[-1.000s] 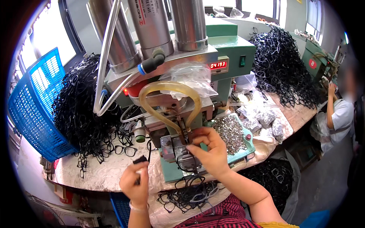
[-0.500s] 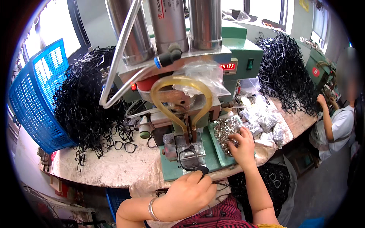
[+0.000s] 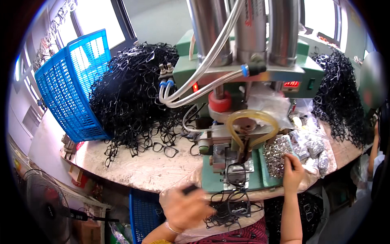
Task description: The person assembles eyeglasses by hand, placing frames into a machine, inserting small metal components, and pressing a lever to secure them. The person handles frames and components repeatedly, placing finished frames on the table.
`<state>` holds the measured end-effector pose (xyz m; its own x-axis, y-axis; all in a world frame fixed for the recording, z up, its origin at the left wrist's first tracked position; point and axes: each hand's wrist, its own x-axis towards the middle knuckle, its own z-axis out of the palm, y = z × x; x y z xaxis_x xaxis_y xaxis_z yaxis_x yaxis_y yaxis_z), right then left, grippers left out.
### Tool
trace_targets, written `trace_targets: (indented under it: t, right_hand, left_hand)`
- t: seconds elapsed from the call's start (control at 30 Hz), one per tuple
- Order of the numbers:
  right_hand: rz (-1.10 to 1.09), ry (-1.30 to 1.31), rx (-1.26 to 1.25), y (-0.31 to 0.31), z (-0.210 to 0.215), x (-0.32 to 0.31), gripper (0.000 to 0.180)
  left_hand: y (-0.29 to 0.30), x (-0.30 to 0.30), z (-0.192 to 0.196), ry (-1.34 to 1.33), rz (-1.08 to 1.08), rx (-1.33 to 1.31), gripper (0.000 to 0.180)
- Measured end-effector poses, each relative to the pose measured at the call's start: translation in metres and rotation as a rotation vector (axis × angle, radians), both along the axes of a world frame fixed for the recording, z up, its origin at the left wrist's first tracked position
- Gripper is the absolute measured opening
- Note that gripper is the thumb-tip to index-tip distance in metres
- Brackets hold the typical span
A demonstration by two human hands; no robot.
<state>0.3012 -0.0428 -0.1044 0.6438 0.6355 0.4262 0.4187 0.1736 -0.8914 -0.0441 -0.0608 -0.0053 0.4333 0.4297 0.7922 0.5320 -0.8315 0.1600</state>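
My left hand [image 3: 187, 208] is smeared by motion in front of the bench edge, left of the press; a black covering or piece [image 3: 190, 189] shows at one fingertip. Whether it holds anything cannot be made out. My right hand [image 3: 293, 173] has thumb and fingers pinched together at the right edge of a heap of small shiny metal parts [image 3: 278, 156] in a green tray [image 3: 266, 177]. What is in the pinch is hidden. A black eyeglass frame [image 3: 228, 175] stands at the press's metal fixture [image 3: 248, 167], under the yellowish tube loop [image 3: 270, 116]. More black eyeglass frames [image 3: 239, 208] lie above my lap.
Large heaps of black eyeglass frames rise left [image 3: 134, 89] and right [image 3: 337, 97] of the green press. A blue basket [image 3: 73, 93] leans at the left. Bags of metal parts [image 3: 315, 146] sit beyond the tray. A fan [image 3: 46, 203] stands lower left; another person's arm [image 3: 374, 142] shows far right.
The view has turned left. My left hand has drawn back from the fixture, toward the lower left. My right hand stays at the metal parts, its fingers now pinched closer together.
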Motion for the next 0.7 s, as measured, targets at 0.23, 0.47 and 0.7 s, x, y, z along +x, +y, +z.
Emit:
trace_targets:
  t: [0.23, 0.47, 0.7]
  right_hand:
    - [0.085, -0.118, -0.069, 0.008, 0.022, -0.023, 0.014]
    - [0.084, -0.177, -0.081, 0.011, 0.023, -0.036, 0.013]
    - [-0.175, -0.244, -0.116, -0.065, 0.007, 0.004, 0.012]
  left_hand:
    - [0.146, -0.077, -0.018, -0.011, 0.536, -0.086, 0.016]
    - [0.216, -0.137, -0.162, 0.219, 0.813, -0.238, 0.023]
    - [0.126, -0.101, -0.111, -0.538, 0.414, -0.733, 0.009]
